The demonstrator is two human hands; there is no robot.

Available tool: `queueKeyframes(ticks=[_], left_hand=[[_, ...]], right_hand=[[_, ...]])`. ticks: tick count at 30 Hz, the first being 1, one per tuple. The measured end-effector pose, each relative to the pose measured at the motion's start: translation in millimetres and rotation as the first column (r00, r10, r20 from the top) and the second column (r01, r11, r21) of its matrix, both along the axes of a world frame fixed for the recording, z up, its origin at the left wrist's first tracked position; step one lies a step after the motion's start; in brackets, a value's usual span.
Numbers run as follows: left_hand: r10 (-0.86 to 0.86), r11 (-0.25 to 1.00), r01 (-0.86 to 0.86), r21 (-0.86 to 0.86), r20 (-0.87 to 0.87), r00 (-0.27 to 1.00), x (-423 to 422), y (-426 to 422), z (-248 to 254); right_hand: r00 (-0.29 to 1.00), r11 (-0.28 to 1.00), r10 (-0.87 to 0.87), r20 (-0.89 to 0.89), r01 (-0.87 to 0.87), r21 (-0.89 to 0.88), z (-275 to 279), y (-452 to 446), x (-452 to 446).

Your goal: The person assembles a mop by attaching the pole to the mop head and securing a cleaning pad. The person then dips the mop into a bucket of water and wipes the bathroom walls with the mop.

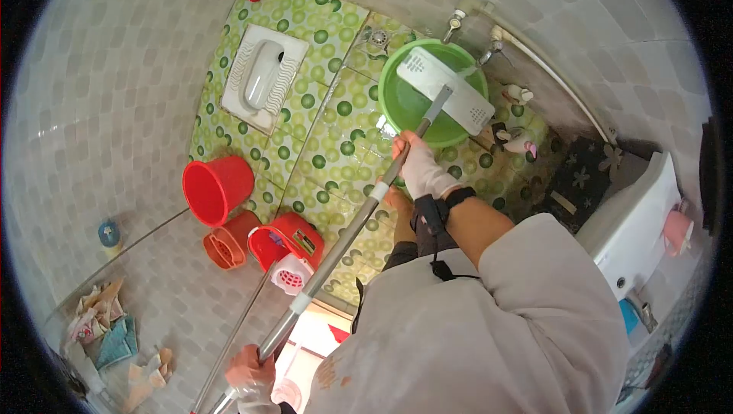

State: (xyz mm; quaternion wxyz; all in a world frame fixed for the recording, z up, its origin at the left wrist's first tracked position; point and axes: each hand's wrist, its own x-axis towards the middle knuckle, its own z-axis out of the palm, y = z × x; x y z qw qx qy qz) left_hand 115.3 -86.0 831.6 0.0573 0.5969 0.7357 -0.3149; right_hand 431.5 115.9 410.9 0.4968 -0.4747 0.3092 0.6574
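A flat mop with a long grey pole (347, 238) runs diagonally across the head view. My right hand (416, 162), in a whitish fingerless covering, is closed round the pole just below the mop head. Farther back, my left hand (252, 374) grips the pole near the lower left edge. The white mop head (445, 92), with perforated ends, lies tilted across a green basin (387, 108). Water in the basin is partly hidden under the head. From a wall tap (490, 53), a stream appears to fall onto the mop head.
A white squat toilet (263, 78) lies beyond the pole. Left stand a red bucket (217, 191), an orange-red bucket (229, 240) and a red mop bucket (294, 234) with a white wringer. Bottles (523, 144) stand right of the basin, near a dark mat (584, 177) and white washbasin (634, 223).
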Motion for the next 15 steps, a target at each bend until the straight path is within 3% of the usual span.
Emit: queueKeyframes(ticks=[2,3,4,5,6,7,8,10,12,13,14,15], left_hand=[[0.057,0.997,-0.058,-0.058,-0.032,0.998,-1.5,-7.1,6.1],[0.317,0.928,-0.303,-0.216,0.029,0.948,-0.3,-6.0,12.3],[0.562,0.776,-0.507,-0.375,0.044,0.826,-0.5,-7.4,17.2],[0.562,0.777,-0.508,-0.372,0.045,0.826,-7.0,-16.3,18.0],[0.823,0.517,-0.681,-0.518,0.083,0.562,-10.9,-21.4,17.9],[0.974,0.204,-0.728,-0.655,0.056,0.221,-15.0,-25.2,18.1],[0.973,0.207,-0.729,-0.653,0.057,0.225,-17.0,-28.4,16.0],[0.635,0.712,-0.587,-0.386,-0.005,0.773,14.6,-7.8,10.4],[0.601,0.766,-0.567,-0.303,0.027,0.798,29.2,-3.1,1.1],[0.364,0.9,-0.364,-0.242,-0.048,0.93,26.7,-9.8,-13.1],[0.102,0.971,-0.129,-0.203,-0.136,0.985,26.6,-16.1,-22.0],[0.102,0.975,-0.123,-0.186,-0.116,0.988,34.2,-12.7,-27.1]], right_hand=[[0.995,0.994,0.028,-0.099,-0.018,0.105,29.4,-1.9,2.2],[0.994,0.997,0.01,-0.111,-0.001,0.078,37.8,-2.0,0.7],[0.994,0.997,0.009,-0.112,0.0,0.079,46.0,-1.5,2.2],[0.987,0.993,-0.017,-0.157,0.034,0.112,53.8,-0.3,3.8],[0.978,0.987,-0.041,-0.203,0.071,0.142,56.8,0.2,4.1],[0.978,0.987,-0.042,-0.205,0.072,0.142,55.4,2.3,3.4],[0.974,0.984,-0.041,-0.222,0.078,0.162,52.7,7.2,2.7],[0.97,0.98,-0.039,-0.24,0.085,0.181,39.2,10.4,1.0],[0.978,0.962,0.045,-0.202,0.012,0.274,18.7,8.0,-2.7],[0.978,0.961,0.049,-0.202,0.009,0.275,22.9,9.5,-6.2],[0.992,0.991,0.08,-0.1,-0.068,0.117,27.3,8.8,-10.5],[0.992,0.991,0.127,-0.002,-0.126,-0.051,30.6,7.9,-13.6]])
